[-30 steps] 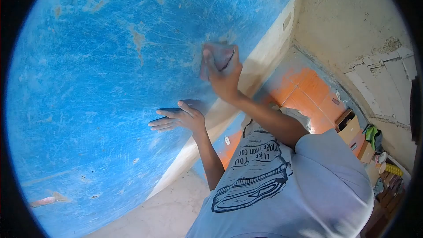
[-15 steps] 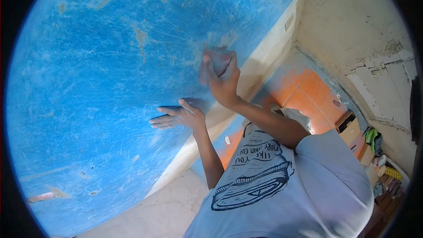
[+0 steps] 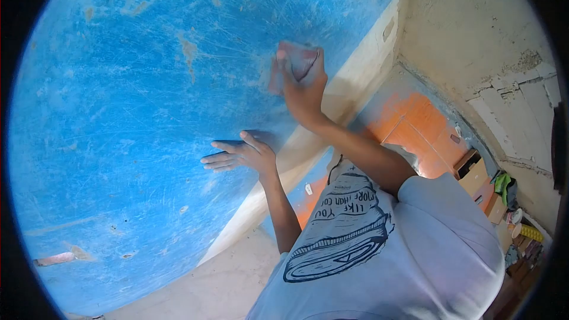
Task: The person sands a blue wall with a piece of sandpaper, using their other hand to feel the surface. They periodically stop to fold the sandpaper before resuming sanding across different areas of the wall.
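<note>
A scratched blue wall (image 3: 130, 118) fills most of the left side of the view, with worn pale patches in its paint. My right hand (image 3: 305, 92) grips a bent piece of reddish sandpaper (image 3: 299, 53) against this wall; both are slightly blurred. The thumb lies over the sheet, and part of the paper hangs past it on the left. Lower down, my left hand (image 3: 246, 155) rests on the blue surface with its fingers spread and nothing in it.
A pale band (image 3: 361, 59) runs along the blue wall's edge. Beyond it lies an orange-smeared floor (image 3: 415, 124) with cardboard boxes (image 3: 471, 172) and a pile of mixed items (image 3: 521, 231) at the right. A bare plaster wall (image 3: 468, 29) stands at upper right.
My right hand has slid the sandpaper a short way up the view along the blue wall. My left hand has stayed in place.
</note>
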Demonstrator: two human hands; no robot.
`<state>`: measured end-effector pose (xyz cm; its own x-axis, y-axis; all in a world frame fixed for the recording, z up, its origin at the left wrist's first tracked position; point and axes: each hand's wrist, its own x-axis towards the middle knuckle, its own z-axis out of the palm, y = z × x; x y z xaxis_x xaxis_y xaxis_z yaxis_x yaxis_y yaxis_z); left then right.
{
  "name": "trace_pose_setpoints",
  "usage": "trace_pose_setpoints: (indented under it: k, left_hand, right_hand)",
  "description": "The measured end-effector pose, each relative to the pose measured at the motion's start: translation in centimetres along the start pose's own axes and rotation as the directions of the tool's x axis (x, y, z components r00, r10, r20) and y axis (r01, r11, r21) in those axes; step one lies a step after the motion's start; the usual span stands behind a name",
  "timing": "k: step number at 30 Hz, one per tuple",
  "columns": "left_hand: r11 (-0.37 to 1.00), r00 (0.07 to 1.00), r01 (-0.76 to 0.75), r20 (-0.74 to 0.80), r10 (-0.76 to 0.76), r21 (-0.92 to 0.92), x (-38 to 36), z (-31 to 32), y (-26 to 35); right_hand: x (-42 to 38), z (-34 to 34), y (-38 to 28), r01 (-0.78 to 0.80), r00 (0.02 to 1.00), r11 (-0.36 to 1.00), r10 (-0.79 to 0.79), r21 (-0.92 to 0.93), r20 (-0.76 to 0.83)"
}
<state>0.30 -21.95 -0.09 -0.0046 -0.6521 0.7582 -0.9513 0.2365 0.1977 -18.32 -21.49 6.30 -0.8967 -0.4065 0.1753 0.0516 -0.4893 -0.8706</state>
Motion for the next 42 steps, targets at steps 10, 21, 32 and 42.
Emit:
trace_pose_setpoints:
  k: [10,21,32,42]
  left_hand:
    - [0.999,1.000,0.026,0.015,-0.025,-0.022,0.4,0.0,0.4]
    - [1.000,1.000,0.014,-0.009,-0.014,-0.004,0.4,0.3,0.3]
    - [1.000,0.999,-0.016,-0.048,0.017,0.013,0.4,0.6,0.3]
    - [1.000,0.999,0.007,-0.042,-0.006,0.018,0.6,0.6,0.4]
  right_hand:
    - [-1.3,0.0,0.8,-0.002,1.000,0.994,0.000,-0.108,-0.021]
    - [-2.3,0.1,0.5,-0.075,0.997,0.996,0.076,-0.056,0.008]
    - [-1.9,0.1,1.0,0.006,1.000,0.999,-0.006,-0.035,0.009]
    - [0.1,0.2,0.8,0.006,1.000,1.000,-0.006,-0.001,-0.030]
